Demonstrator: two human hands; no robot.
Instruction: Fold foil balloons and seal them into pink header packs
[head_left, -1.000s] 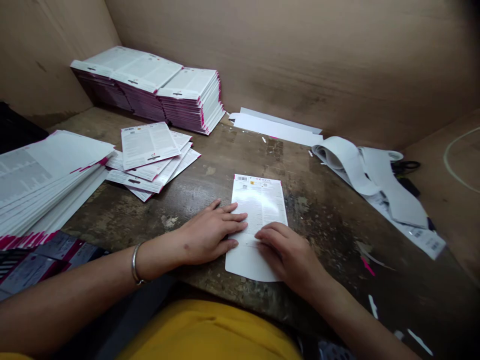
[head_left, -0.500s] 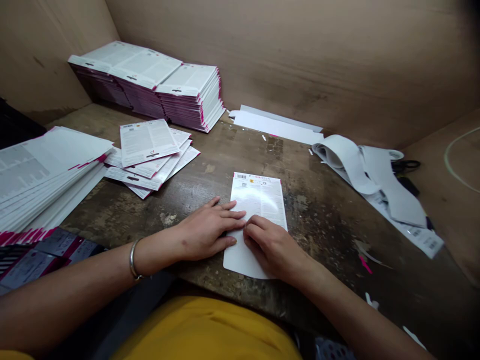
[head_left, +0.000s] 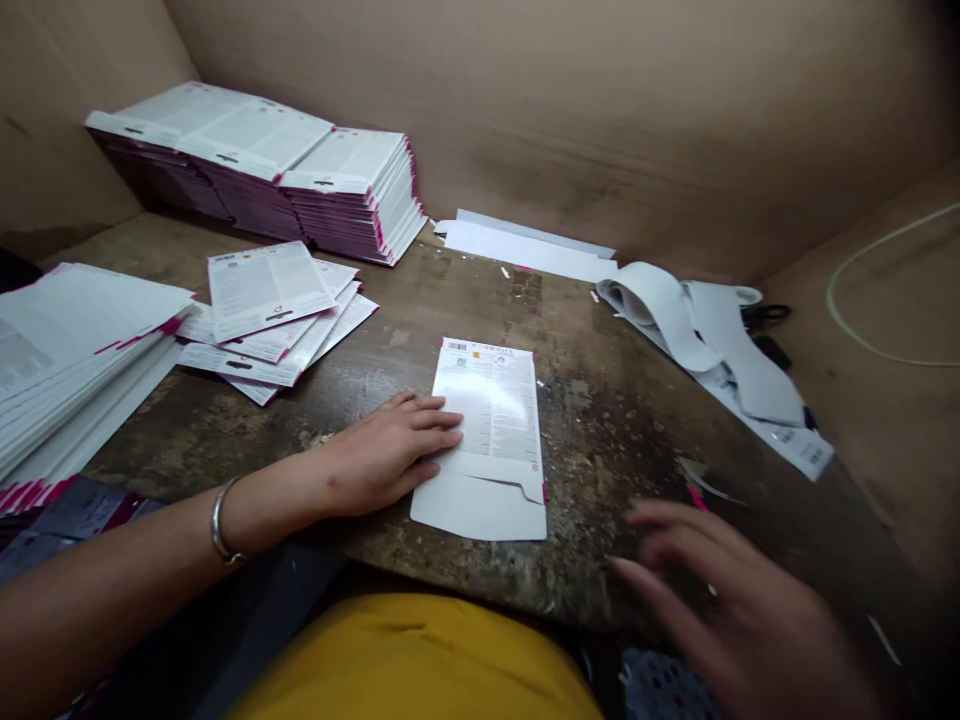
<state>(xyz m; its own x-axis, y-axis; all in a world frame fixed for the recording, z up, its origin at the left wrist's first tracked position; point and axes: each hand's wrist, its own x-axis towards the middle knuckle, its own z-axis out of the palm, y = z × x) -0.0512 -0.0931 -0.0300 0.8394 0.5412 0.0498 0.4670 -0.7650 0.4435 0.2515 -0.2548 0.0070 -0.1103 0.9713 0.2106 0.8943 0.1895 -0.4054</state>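
A flat white printed carton (head_left: pixel 487 430) lies on the worn table in front of me, its barcode end away from me. At its near end a plain flap (head_left: pixel 480 508) extends past a notched edge. My left hand (head_left: pixel 394 450) rests flat with fingers spread, fingertips on the carton's left side. Off to the right, above the table, my right hand (head_left: pixel 720 590) is blurred, its thumb and fingers apart, touching nothing I can see. A tiny white scrap (head_left: pixel 541 383) sits by the carton's right edge.
Several loose cartons (head_left: pixel 270 290) lie left of centre. Taller carton stacks (head_left: pixel 345 215) stand against the back wall, and a fanned pile (head_left: pixel 82 370) fills the left. White label strips (head_left: pixel 697 340) curl at the right. Paper strips (head_left: pixel 525 248) lie along the back.
My right hand has lifted off the carton and swung right, its fingers spreading from a pinch. The notched edge now shows. My left hand keeps its place on the carton while the view shifts.
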